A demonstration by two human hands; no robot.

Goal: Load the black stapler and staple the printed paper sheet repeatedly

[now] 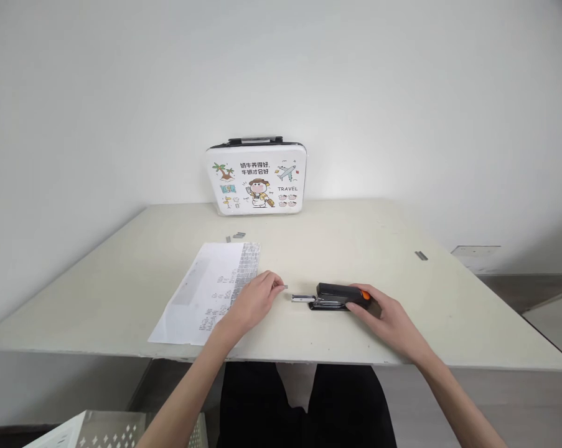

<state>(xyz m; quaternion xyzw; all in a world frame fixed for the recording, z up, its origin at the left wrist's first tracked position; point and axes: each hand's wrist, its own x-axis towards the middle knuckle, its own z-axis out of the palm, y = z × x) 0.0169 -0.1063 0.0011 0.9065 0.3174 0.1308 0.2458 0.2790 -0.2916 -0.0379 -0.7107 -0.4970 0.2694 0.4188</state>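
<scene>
Head view: I observe two hands over a pale table [122, 280]. Left hand [256, 300], centre of the frame, is nearly closed, thumb and fingertips pinching a small grey staple strip [286, 287]. Right hand [387, 316], right of centre, is partly curled round the rear of the stapler [337, 291], thumb on the near side. Stapler lies right of centre, its metal rail [303, 298] protruding leftward, just beside the pinched strip. Paper [180, 311] is noted lower left, partly beneath the left hand. Loose staples [239, 235] lie beyond it; another piece [421, 256] sits at right. Printed case [257, 180] stands upper centre near the wall.
</scene>
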